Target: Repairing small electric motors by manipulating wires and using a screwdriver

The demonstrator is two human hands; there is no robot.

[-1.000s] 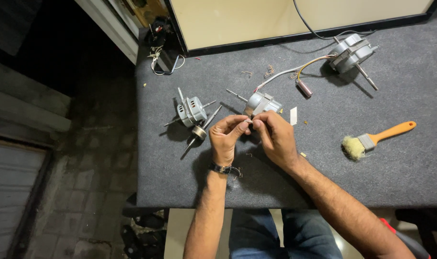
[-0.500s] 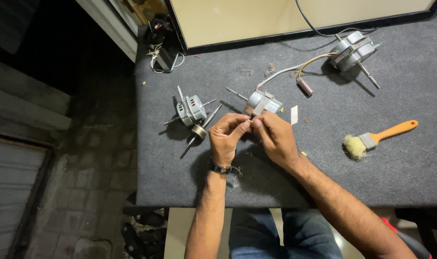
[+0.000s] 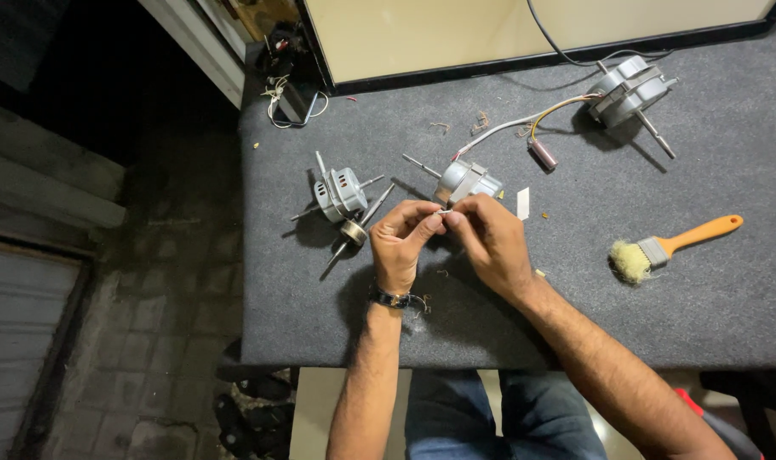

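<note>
Both hands, left (image 3: 405, 243) and right (image 3: 490, 243), pinch a tiny part shut-fingered beside the motor (image 3: 466, 181), seemingly fitting it; next needs steady alignment.

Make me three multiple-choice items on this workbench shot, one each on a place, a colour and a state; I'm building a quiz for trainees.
1. Where does the brush lie?
A. to the right of the hands
B. left of the hands
C. on the floor

2. What colour is the brush's handle?
A. blue
B. orange
C. black

3. How are the left hand and right hand placed?
A. flat and far apart
B. fingertips together, pinching something small by the small motor
C. both gripping the brush

Key: 1 A, it lies on the grey mat off to the right; 2 B, the handle is plainly orange; 3 B, the fingertips meet just below the motor.
</note>
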